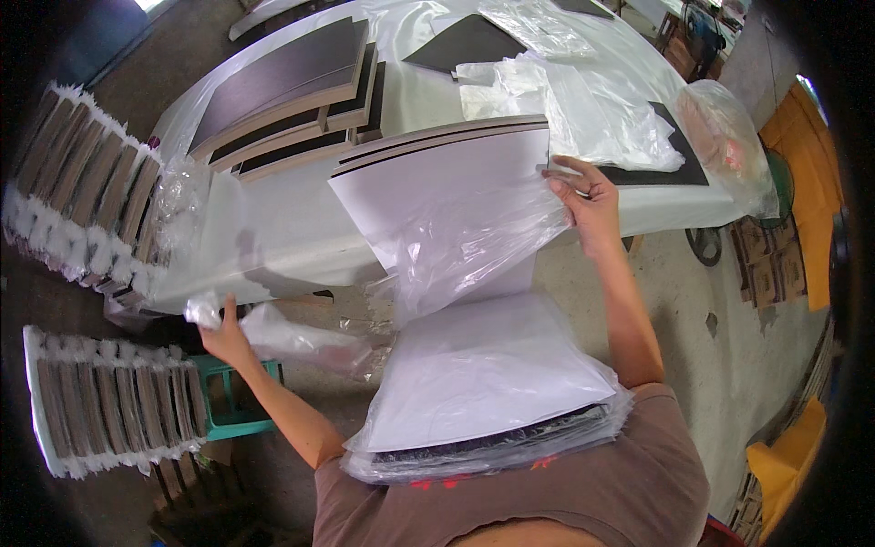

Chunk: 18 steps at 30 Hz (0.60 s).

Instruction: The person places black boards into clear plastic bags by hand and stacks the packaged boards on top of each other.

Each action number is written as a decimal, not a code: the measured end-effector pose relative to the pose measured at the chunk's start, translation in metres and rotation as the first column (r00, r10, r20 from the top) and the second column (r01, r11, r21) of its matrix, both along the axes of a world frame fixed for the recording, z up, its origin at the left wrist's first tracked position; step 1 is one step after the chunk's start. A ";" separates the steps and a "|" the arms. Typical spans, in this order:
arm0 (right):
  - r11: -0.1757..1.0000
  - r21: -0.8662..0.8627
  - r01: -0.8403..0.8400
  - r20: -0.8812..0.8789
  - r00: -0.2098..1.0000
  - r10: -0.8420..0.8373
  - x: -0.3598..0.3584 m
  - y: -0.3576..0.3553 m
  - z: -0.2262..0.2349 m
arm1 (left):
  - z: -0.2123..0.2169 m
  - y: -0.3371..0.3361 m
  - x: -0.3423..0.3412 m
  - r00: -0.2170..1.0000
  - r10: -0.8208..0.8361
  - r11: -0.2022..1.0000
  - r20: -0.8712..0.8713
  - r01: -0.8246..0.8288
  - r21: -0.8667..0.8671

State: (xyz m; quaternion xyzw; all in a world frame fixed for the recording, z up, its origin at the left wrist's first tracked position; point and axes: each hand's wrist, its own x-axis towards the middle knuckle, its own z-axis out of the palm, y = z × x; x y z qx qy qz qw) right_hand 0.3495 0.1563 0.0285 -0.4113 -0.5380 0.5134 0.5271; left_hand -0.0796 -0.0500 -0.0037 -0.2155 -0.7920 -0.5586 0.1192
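By the worktop [292,223], the right hand [591,199] pinches a white panel [447,178] by its corner, clear plastic [474,251] over its lower part; the left hand [230,341] grips bunched film [301,339] left of a bagged stack [492,360].

Lighting, as seen from where I stand: moderate, cool daylight tone; small blown-out patches at the upper left and right rims. Table [301,219]: pale, brightly lit, soft grey shadow on its near left side. Clear bag [483,232]: sharp white streaks of glare. White sheet [492,351]: near washed-out. Dark boards [278,77]: dull sheen. Floor [670,305]: mid-grey at right, murky at left. View: fisheye, table edge bowed, corners black; centre reasonably clear, rim detail soft.
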 end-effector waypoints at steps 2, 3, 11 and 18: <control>1.000 0.020 -0.009 0.062 0.998 0.008 -0.008 -0.001 0.001 | 0.004 0.028 0.016 0.971 -0.228 0.968 0.066 0.219 0.121; 0.995 0.095 -0.018 0.085 0.996 0.010 -0.014 0.000 -0.002 | 0.015 0.049 0.045 0.957 -0.274 0.956 0.092 0.260 0.133; 0.967 0.230 -0.109 0.072 0.993 0.095 -0.052 -0.024 0.009 | 0.056 0.124 0.227 0.354 -0.926 0.370 0.128 0.918 0.141; 0.960 0.183 -0.210 0.123 0.974 0.190 -0.059 -0.026 0.002 | 0.018 0.132 0.230 0.089 -0.932 0.270 0.351 0.817 0.510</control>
